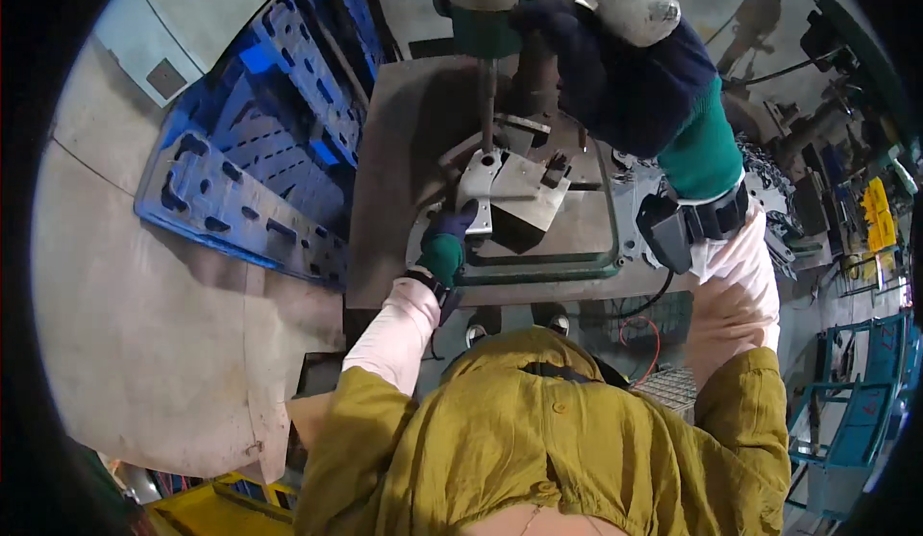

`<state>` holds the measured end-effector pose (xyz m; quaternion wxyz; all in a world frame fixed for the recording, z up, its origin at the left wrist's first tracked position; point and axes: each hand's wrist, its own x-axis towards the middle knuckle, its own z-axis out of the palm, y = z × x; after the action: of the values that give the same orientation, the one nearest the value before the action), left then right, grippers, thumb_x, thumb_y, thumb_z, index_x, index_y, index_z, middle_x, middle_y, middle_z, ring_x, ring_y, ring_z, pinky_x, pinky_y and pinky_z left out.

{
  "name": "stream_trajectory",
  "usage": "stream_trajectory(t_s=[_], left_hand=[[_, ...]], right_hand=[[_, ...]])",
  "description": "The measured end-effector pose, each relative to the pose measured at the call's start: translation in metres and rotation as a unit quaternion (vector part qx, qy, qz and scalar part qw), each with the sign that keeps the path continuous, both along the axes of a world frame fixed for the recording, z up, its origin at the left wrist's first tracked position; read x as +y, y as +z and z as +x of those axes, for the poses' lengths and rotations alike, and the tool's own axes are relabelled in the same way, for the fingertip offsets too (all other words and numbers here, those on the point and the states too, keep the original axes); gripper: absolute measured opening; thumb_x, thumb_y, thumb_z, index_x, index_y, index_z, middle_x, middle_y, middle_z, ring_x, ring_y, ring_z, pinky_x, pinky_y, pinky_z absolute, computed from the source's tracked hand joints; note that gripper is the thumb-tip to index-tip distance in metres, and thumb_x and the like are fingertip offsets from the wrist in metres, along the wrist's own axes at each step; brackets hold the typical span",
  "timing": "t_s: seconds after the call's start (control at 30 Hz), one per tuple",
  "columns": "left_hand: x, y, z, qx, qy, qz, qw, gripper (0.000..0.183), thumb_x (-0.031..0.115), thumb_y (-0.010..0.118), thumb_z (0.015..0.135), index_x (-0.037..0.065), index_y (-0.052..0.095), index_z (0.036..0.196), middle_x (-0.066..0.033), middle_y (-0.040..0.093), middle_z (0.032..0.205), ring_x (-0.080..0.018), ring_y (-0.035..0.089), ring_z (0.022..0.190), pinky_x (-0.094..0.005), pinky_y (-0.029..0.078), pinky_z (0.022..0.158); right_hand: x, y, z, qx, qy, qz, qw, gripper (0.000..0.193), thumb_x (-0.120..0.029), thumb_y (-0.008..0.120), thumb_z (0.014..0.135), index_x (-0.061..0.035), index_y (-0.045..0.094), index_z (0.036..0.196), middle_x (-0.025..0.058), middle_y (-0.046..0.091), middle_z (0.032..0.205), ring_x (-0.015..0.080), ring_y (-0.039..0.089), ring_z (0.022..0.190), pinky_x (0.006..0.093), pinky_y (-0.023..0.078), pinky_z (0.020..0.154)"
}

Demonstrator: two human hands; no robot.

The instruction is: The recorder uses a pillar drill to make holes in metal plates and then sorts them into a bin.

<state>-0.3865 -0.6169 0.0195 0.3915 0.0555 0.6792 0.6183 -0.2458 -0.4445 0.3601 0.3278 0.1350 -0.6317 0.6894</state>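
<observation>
Under the head of a green drill press (487,31), the thin spindle (487,103) comes down to a pale metal bracket (476,190) beside a flat steel plate fixture (529,190). My left hand (452,233), in a dark glove with a green cuff, is closed on the bracket's near left edge, thumb toward the metal. My right hand (606,74), gloved the same way, is raised beside the press head, its fingers curled round a feed handle that is mostly hidden. A plastic-wrapped knob (639,14) shows over that glove.
Blue plastic pallets (245,199) stand left of the worktable (394,151), near a pale cabinet (183,17). Many small metal parts (764,175) lie to the right, behind my forearm. Blue racks (856,392) stand further right. A red cable (657,344) hangs below the table edge.
</observation>
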Motion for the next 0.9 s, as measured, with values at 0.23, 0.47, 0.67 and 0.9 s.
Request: stream_trajectory(t_s=[0.23, 0.47, 0.67, 0.9], left_hand=[[-0.129, -0.047, 0.004, 0.351, 0.004, -0.080, 0.933, 0.067, 0.057, 0.065, 0.085, 0.001, 0.062, 0.121, -0.0152, 0.067, 0.108, -0.0283, 0.066, 0.092, -0.0361, 0.052, 0.080], [-0.139, -0.067, -0.010, 0.203, 0.092, -0.349, 0.910, 0.077, 0.066, 0.061, 0.082, 0.002, 0.061, 0.124, -0.0233, 0.065, 0.117, -0.0374, 0.061, 0.110, -0.0473, 0.045, 0.095], [-0.104, -0.056, 0.012, 0.311, 0.089, -0.289, 0.901, 0.056, 0.051, 0.063, 0.086, 0.007, 0.062, 0.120, -0.0233, 0.063, 0.116, -0.0396, 0.060, 0.106, -0.0496, 0.045, 0.091], [-0.086, -0.101, 0.017, 0.415, 0.089, -0.314, 0.849, 0.078, 0.048, 0.066, 0.083, 0.006, 0.043, 0.144, -0.0224, 0.048, 0.142, -0.0389, 0.045, 0.131, -0.0463, 0.036, 0.108]], right_hand=[[0.065, -0.084, 0.058, -0.309, 0.122, -0.283, 0.900, 0.052, -0.049, 0.046, 0.100, -0.0035, 0.063, 0.118, 0.0033, 0.069, 0.089, 0.0142, 0.064, 0.078, 0.0258, 0.050, 0.070], [0.083, -0.196, 0.109, -0.371, 0.048, -0.408, 0.833, 0.050, -0.047, 0.047, 0.100, -0.0022, 0.064, 0.112, 0.0052, 0.062, 0.083, 0.0176, 0.058, 0.069, 0.0315, 0.049, 0.065], [0.095, -0.222, 0.142, -0.411, -0.107, -0.398, 0.813, 0.048, -0.046, 0.051, 0.098, -0.0029, 0.064, 0.112, 0.0050, 0.062, 0.082, 0.0185, 0.058, 0.068, 0.0327, 0.049, 0.064], [0.135, -0.292, 0.194, -0.443, -0.285, -0.283, 0.801, 0.045, -0.046, 0.062, 0.092, -0.0052, 0.066, 0.110, 0.0028, 0.060, 0.074, 0.0180, 0.060, 0.063, 0.0332, 0.049, 0.057]])
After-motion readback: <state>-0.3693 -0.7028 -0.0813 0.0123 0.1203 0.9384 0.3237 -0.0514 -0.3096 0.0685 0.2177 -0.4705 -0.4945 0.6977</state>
